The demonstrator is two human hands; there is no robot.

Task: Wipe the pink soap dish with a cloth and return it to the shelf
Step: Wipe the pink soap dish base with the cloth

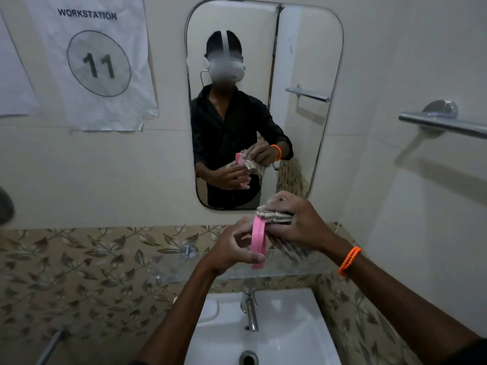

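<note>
Above the sink (290, 325) and glass shelf (290, 270) — left hand (232, 248) pinches pink soap dish (258, 241), right hand (297, 222) clutches cloth (276, 216) against it.

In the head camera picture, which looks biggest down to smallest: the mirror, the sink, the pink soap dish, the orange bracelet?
1. Mirror
2. Sink, though it sits nearer and is partly cut off
3. Pink soap dish
4. Orange bracelet

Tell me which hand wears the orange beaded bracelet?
The right hand, pressing the striped cloth against the pink soap dish; the left hand's wrist is bare.
</note>
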